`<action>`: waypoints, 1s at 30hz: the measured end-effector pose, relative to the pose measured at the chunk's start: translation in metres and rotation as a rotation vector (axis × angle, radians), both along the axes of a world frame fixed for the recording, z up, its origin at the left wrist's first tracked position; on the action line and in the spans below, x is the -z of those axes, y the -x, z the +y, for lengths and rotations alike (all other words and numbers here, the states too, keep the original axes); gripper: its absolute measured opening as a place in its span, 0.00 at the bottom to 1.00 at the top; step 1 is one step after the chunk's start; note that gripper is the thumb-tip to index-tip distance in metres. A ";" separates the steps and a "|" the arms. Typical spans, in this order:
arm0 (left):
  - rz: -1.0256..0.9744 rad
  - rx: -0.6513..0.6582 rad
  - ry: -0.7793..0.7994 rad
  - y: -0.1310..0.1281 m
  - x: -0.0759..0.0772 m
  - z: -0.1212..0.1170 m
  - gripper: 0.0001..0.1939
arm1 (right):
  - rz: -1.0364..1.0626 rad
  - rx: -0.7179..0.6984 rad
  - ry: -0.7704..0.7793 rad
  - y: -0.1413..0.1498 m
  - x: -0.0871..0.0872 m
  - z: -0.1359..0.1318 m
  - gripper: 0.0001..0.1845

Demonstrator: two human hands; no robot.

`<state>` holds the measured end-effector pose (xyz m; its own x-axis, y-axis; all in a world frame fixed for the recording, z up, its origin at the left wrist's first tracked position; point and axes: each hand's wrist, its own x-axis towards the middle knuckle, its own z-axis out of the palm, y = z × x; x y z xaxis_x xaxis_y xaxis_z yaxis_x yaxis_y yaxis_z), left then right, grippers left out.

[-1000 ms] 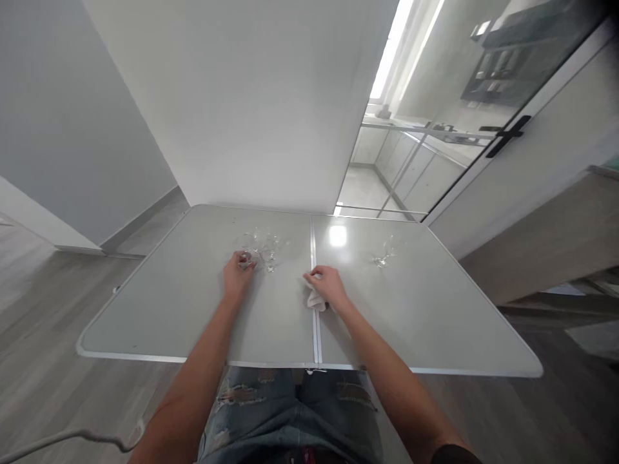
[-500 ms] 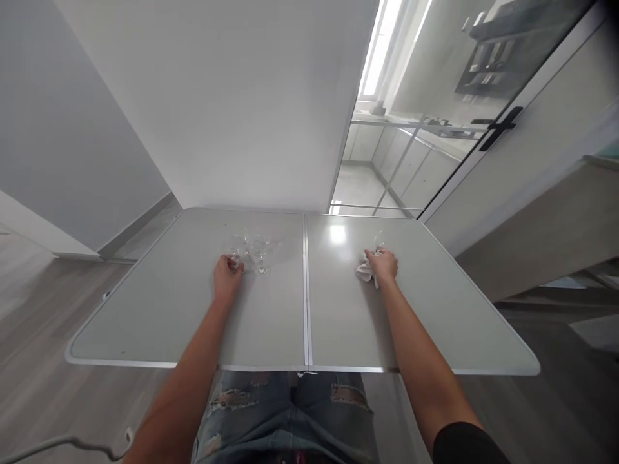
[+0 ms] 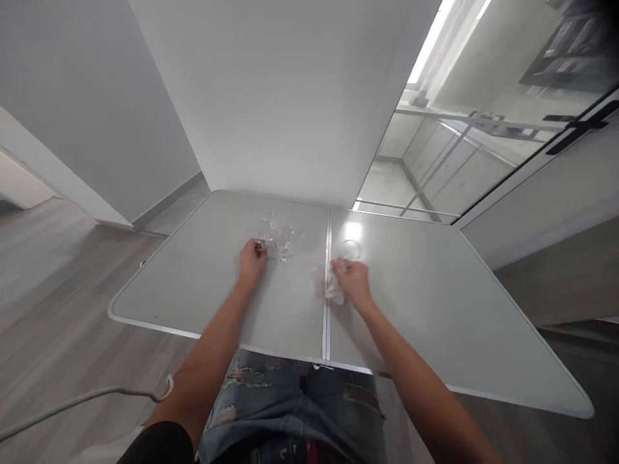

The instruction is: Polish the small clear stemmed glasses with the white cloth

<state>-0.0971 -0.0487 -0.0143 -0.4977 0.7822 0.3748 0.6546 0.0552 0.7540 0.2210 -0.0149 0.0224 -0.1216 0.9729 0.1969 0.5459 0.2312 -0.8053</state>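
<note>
My right hand is closed around a crumpled white cloth and the near end of a clear glass, just right of the table's middle seam. The round rim of this glass shows beyond my fingers. At the left, my left hand has its fingers curled in on the near-left edge of a cluster of clear glassware, apparently gripping one clear glass. Those glasses overlap and are see-through, so their exact shapes are hard to make out.
The pale folding table has a metal edge and a metal seam across its middle. A white wall stands behind it. A glazed door with a black handle is at the right. A grey cable hangs at lower left.
My right hand has moved left to near the seam, carrying the cloth and the glass. My left hand stays at the cluster of glassware. The whole view has turned slightly.
</note>
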 end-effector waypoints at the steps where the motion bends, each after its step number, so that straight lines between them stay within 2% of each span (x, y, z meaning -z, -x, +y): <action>1: -0.001 -0.004 -0.001 0.000 0.000 0.000 0.06 | 0.022 -0.093 0.010 0.023 0.000 -0.013 0.15; 4: -0.002 -0.013 -0.003 -0.001 -0.001 -0.003 0.04 | 0.019 -0.265 0.010 0.081 0.001 -0.039 0.12; 7: 0.024 -0.014 -0.005 -0.002 -0.001 -0.005 0.04 | -0.049 -0.320 0.026 0.114 0.002 -0.046 0.12; 12: 0.060 -0.018 -0.004 -0.003 0.000 -0.004 0.04 | -0.155 -0.322 0.054 0.137 0.005 -0.047 0.13; 17: -0.031 0.009 -0.021 0.001 -0.001 -0.007 0.06 | -0.198 -0.333 0.063 0.157 0.008 -0.051 0.12; 19: -0.041 -0.014 -0.021 0.006 -0.005 -0.014 0.07 | -0.173 -0.340 0.075 0.160 0.008 -0.052 0.10; 21: -0.004 -0.092 -0.036 0.009 -0.014 -0.025 0.05 | -0.116 -0.351 0.081 0.157 0.009 -0.052 0.08; 24: 0.043 -0.247 -0.143 0.002 -0.041 -0.044 0.04 | -0.030 -0.373 0.089 0.140 0.010 -0.050 0.17; 26: 0.015 -0.289 -0.285 -0.015 -0.071 -0.060 0.04 | 0.005 -0.412 0.095 0.125 0.010 -0.050 0.24; 28: -0.042 -0.231 -0.428 -0.043 -0.109 -0.082 0.07 | 0.050 -0.444 0.102 0.112 0.009 -0.051 0.25; 30: -0.116 -0.109 -0.551 -0.080 -0.153 -0.110 0.11 | 0.105 -0.444 0.115 0.104 0.008 -0.052 0.24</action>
<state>-0.0173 -0.1587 0.1391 -0.6269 0.4287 0.6505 0.5783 -0.3035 0.7573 0.1166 -0.0664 0.0148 -0.5160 0.8474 0.1248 0.3282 0.3302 -0.8850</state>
